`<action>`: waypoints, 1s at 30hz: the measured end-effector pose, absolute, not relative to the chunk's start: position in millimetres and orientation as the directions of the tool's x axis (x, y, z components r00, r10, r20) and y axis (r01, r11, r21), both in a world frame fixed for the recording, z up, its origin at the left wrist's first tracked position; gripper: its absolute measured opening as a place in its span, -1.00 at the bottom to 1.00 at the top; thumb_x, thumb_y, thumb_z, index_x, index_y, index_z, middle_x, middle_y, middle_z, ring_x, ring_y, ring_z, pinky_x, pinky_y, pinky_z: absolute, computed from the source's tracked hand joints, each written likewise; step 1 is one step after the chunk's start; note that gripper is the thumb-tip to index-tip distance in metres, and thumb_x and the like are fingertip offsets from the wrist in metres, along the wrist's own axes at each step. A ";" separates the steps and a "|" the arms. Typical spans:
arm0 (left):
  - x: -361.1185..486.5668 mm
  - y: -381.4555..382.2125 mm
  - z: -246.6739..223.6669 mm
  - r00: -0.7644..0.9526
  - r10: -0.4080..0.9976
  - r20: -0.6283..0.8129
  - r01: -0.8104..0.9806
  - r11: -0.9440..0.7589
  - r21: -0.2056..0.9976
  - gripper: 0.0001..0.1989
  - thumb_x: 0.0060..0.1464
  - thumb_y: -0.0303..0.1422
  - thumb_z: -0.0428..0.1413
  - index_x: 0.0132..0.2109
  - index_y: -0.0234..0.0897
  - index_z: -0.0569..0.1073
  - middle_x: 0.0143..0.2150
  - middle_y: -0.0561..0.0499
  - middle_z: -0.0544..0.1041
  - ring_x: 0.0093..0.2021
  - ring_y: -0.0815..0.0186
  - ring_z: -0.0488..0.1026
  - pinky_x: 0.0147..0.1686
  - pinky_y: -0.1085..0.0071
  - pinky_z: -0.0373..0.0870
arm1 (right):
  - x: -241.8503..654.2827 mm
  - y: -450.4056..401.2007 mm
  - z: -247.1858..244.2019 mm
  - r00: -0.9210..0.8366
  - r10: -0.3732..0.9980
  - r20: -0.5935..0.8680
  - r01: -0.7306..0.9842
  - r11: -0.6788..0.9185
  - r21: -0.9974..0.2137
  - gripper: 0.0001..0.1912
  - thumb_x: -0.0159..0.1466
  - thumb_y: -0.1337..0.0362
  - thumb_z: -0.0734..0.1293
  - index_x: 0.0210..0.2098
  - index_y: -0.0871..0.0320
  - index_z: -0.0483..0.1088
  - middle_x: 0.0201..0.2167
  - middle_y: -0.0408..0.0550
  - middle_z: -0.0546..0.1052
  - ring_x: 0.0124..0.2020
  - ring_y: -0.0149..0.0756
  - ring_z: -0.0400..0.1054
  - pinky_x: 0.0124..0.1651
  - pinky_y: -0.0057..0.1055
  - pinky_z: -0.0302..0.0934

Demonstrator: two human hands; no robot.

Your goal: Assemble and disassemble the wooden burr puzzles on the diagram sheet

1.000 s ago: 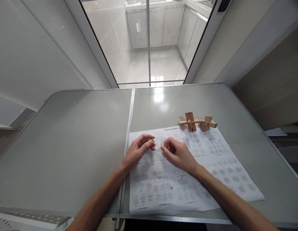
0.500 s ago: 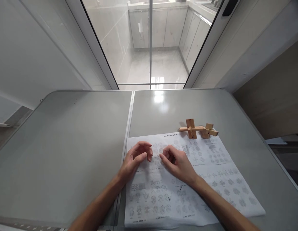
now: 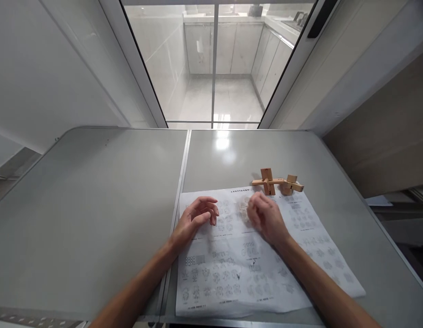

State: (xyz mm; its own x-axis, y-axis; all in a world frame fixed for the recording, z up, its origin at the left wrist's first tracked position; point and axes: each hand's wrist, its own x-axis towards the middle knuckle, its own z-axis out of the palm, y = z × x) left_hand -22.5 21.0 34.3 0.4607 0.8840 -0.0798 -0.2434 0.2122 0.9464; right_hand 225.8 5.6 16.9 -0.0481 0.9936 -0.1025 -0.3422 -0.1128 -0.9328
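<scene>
A large white sheet [image 3: 239, 259] printed with rows of small diagrams lies on the grey table. Resting over its upper left part, my left hand [image 3: 198, 216] is loosely curved, with fingers apart and nothing in them. My right hand [image 3: 266, 216] is over the upper middle of the sheet, its fingers curled and blurred by motion; whether anything is in them I cannot tell. Just beyond it, at the sheet's top edge, stands a cross-shaped wooden burr puzzle piece group [image 3: 267, 181]. Touching or nearly touching its right end is a second, smaller cluster of wooden blocks [image 3: 291, 185].
The grey folding table [image 3: 129, 191] has a metal seam [image 3: 183, 168] running front to back, left of the sheet. A glass door [image 3: 213, 68] stands behind the far edge, with cabinets beyond. White walls flank both sides.
My right hand has moved right and away from me, toward the wooden pieces. My left hand stays nearly in place. The camera view has tilted up slightly.
</scene>
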 end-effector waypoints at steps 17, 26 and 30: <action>-25.0 21.8 32.9 0.496 0.866 -0.066 -0.205 0.191 0.960 -0.66 0.26 -0.18 0.21 0.09 -0.25 0.52 -0.13 -0.08 0.55 -0.27 0.29 0.43 -0.13 0.28 0.36 | 291.7 31.2 7.3 -0.060 0.987 -0.147 -0.804 -0.135 -0.579 -0.48 0.48 -0.23 0.24 -0.33 0.07 0.34 -0.70 -0.41 0.11 -0.78 -0.51 -0.37 -0.80 -0.48 -0.22; -25.4 22.4 32.5 0.499 0.864 -0.065 -0.195 0.185 0.963 -0.68 0.26 -0.19 0.21 0.06 -0.26 0.53 -0.12 -0.07 0.54 -0.27 0.29 0.43 -0.13 0.28 0.37 | 299.6 34.3 -1.1 -0.098 0.993 -0.064 -0.816 -0.117 -0.566 -0.69 0.49 -0.03 0.36 -0.20 0.06 0.34 -0.67 -0.42 0.13 -0.79 -0.55 -0.16 -0.76 -0.61 -0.09; -26.4 22.3 30.7 0.501 0.863 -0.062 -0.196 0.183 0.963 -0.69 0.27 -0.19 0.21 0.06 -0.26 0.54 -0.11 -0.07 0.55 -0.25 0.29 0.44 -0.12 0.28 0.37 | 300.8 34.4 -2.0 -0.068 0.993 -0.097 -0.854 -0.108 -0.509 -0.75 0.49 0.05 0.40 -0.15 0.08 0.36 -0.64 -0.42 0.21 -0.78 -0.55 -0.09 -0.74 -0.64 0.00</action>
